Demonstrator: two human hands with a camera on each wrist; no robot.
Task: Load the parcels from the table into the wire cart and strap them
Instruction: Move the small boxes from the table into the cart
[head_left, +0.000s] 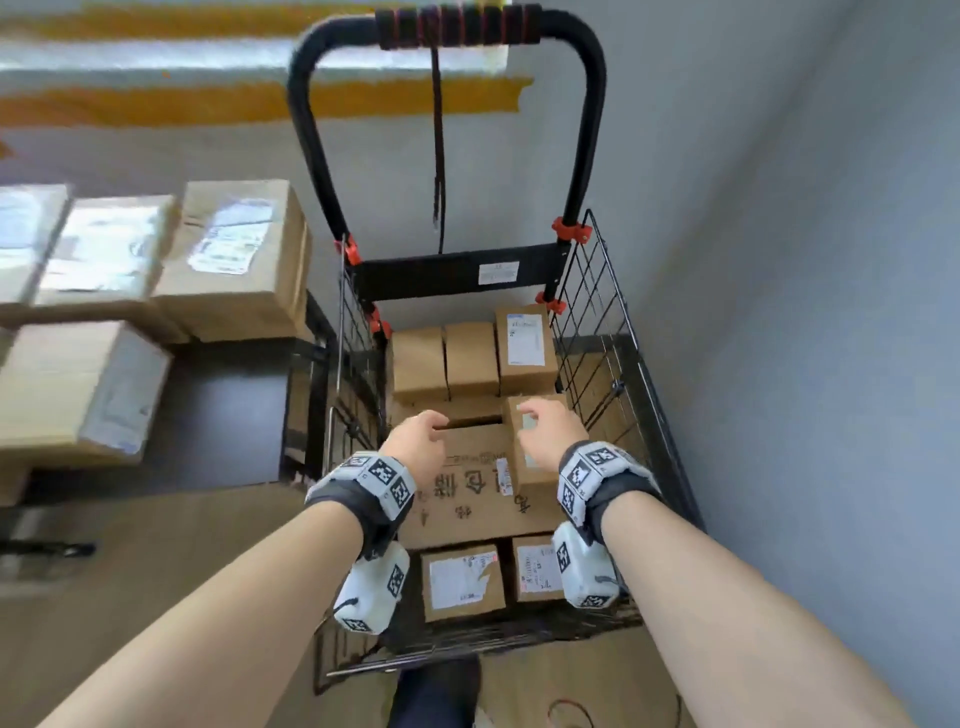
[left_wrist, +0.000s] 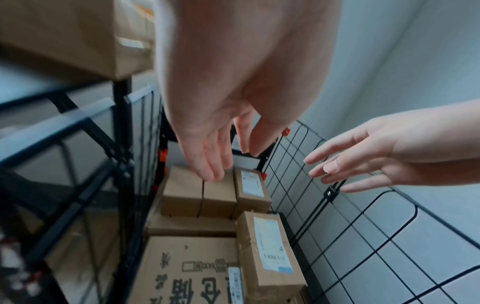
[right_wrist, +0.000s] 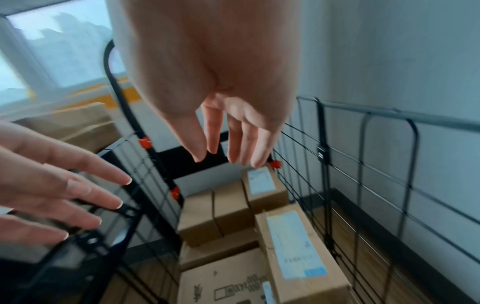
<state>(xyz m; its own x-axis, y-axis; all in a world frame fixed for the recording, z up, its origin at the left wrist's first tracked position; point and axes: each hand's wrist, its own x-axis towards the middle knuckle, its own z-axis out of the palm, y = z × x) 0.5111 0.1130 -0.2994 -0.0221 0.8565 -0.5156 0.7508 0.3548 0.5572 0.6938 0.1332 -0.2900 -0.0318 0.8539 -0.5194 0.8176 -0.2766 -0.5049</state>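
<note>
Both hands loose above parcels (head_left: 470, 499) | wire cart (head_left: 613, 364) rim higher

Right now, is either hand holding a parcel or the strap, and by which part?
Nothing is held. The left hand and right hand hover with fingers straight above the parcels in the wire cart; the strap hangs untouched from the handle.

Parcels (head_left: 234, 260) on dark table (head_left: 228, 410)

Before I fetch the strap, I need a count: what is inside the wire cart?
The wire cart holds cardboard parcels: three small ones in the far row, a large printed box, a narrow labelled box, and two labelled parcels nearest. Anything beneath them is hidden.
</note>
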